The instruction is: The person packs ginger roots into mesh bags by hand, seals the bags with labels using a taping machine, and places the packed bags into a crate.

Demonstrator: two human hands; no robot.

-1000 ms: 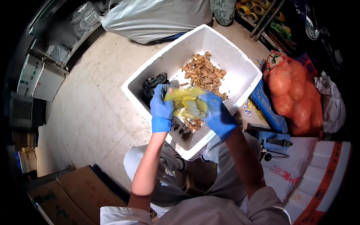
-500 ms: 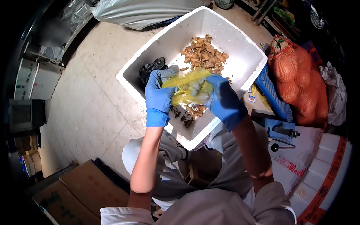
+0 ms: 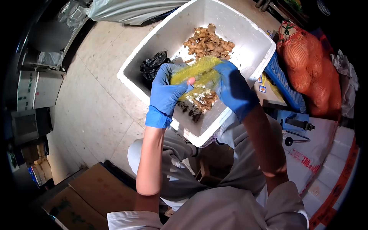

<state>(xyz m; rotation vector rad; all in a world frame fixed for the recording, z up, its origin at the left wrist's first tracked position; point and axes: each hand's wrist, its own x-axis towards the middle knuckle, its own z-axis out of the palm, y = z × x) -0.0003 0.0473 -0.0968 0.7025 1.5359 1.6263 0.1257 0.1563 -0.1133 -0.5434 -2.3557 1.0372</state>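
Head: yellow netting [image 3: 200, 71] stretched crosswise, left hand [image 3: 165, 91] to right hand [image 3: 235, 89].

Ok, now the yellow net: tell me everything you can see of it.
The yellow net looks like thin, soft plastic mesh, see-through in places. It is crumpled and creased, spread sideways between the two gloved hands: the left hand grips one side, the right hand the other. It is held over the white foam box, nearer the wearer than the main ginger heap. Whether it is a closed bag can't be told.
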